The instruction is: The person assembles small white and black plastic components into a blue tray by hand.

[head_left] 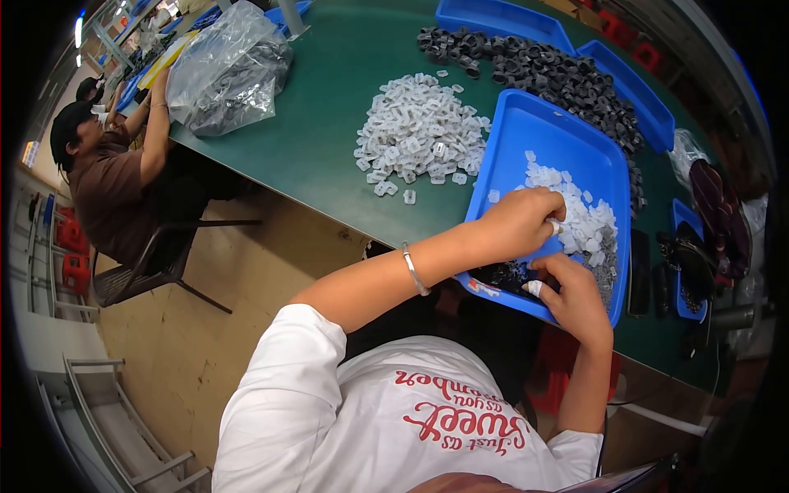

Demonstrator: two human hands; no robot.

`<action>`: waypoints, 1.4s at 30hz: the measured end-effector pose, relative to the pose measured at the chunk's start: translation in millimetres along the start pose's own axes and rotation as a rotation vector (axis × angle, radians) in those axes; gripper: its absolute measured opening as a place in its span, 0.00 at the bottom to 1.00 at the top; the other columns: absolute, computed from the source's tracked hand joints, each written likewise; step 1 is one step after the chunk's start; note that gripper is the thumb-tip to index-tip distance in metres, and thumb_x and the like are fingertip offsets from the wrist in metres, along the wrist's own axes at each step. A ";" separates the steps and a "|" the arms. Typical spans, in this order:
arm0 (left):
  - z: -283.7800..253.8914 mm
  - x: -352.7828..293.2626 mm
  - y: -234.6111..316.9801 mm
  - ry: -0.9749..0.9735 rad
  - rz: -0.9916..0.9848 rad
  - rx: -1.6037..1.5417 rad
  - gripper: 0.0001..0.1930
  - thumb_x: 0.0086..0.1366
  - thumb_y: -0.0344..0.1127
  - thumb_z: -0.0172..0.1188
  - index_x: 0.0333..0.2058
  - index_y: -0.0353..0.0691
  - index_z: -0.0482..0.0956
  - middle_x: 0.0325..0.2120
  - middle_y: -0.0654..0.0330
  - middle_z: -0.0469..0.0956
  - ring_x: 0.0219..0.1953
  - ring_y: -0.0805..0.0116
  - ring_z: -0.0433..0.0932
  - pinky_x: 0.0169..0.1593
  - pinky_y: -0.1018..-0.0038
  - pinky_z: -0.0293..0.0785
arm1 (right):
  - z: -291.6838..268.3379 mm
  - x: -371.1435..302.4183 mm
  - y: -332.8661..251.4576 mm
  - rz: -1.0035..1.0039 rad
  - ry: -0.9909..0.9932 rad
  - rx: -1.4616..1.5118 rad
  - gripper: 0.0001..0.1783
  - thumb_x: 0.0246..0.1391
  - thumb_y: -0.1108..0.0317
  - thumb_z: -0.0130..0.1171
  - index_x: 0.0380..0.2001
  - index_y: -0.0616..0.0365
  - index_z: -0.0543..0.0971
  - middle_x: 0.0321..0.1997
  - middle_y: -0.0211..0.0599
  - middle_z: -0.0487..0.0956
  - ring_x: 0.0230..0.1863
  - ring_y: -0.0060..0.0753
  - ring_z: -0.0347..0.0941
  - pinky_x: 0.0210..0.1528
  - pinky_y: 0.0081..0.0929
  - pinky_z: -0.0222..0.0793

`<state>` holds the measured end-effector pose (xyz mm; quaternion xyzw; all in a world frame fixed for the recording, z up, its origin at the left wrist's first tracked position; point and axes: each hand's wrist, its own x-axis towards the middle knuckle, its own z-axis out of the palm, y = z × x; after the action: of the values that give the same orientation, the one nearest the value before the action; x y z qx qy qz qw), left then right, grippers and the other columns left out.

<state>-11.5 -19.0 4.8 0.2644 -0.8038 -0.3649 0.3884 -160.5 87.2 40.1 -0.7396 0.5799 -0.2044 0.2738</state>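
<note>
Both my hands work over the near part of a blue tray (503, 156) at the table's front edge. My left hand (526, 220), with a metal bangle on its wrist, has its fingers curled inward and pinched; whatever is in them is hidden. Just below it, my right hand (574, 294) is closed with thumb and fingers bent toward each other, and I cannot make out what they hold. White wrapping covers a digit on each hand. Inside the tray lie translucent white plastic pieces (582, 215), small grey parts (606, 275) on the right, and black parts (503, 274) near the front left corner.
Left of the tray, a heap of white plastic pieces (421, 127) covers part of the green table (333, 123). Dark grey ring-shaped parts (567, 78) are piled behind it. A clear bag (230, 70) stands near a seated co-worker (111, 164). A phone (639, 273) lies at right.
</note>
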 end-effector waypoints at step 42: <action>-10.6 -19.7 2.2 -0.134 -0.513 -0.718 0.11 0.58 0.21 0.58 0.41 0.29 0.77 0.34 0.57 0.79 0.36 0.73 0.80 0.42 0.80 0.76 | 7.0 17.7 11.5 0.104 0.423 0.540 0.13 0.44 0.82 0.61 0.37 0.63 0.77 0.31 0.30 0.79 0.32 0.18 0.72 0.38 0.19 0.69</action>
<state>7.9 -7.8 2.6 0.2793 -0.5581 -0.7217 0.2994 -160.4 69.1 27.1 -0.5514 0.5855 -0.4850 0.3434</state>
